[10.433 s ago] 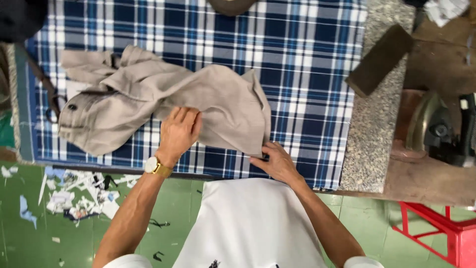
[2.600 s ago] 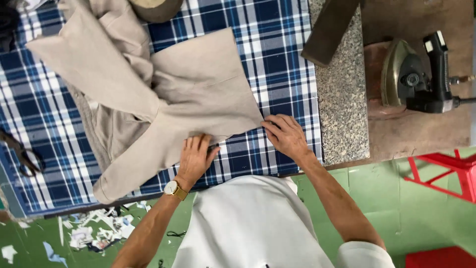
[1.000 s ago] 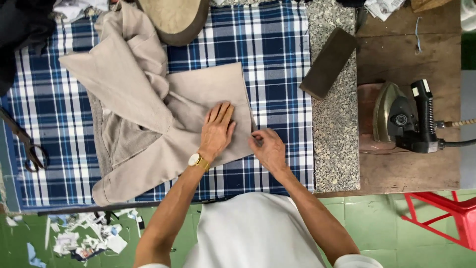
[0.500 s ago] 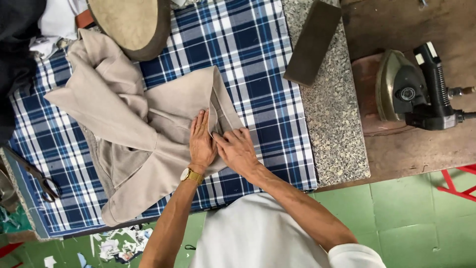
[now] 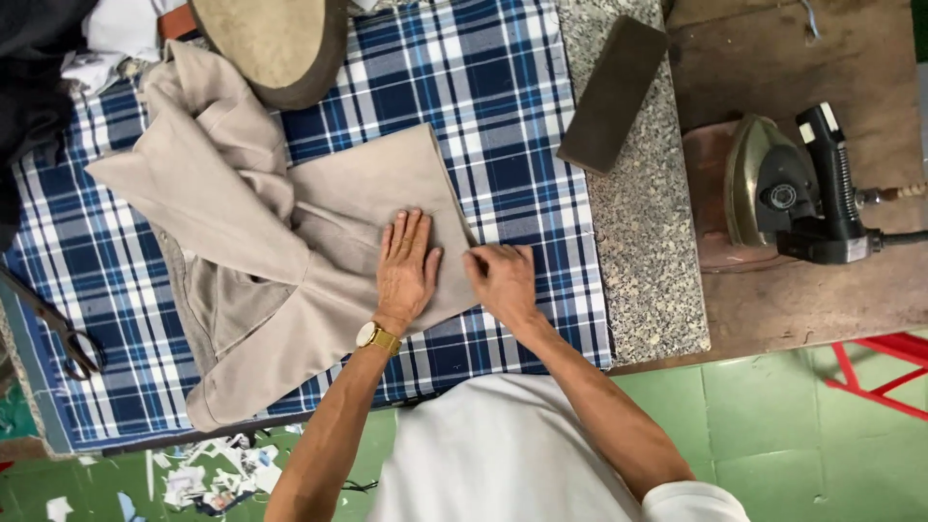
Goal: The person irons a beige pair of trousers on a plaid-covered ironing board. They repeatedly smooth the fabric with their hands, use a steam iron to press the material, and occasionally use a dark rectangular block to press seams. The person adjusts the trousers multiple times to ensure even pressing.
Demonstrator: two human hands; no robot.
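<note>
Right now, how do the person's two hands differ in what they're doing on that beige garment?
The left hand lies flat, palm down, fingers stretched out on the beige garment; the right hand is curled, fingers bent at the garment's edge. The left hand sits fully on the cloth, while the right hand is half over the checked cover. The left wrist wears a gold watch; the right wrist is bare. Both touch the same folded corner.

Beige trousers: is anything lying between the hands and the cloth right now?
Nothing visible. The left hand lies flat on the beige trousers, and the right hand grips their folded edge beside it. The pad only overlaps their far end.
</note>
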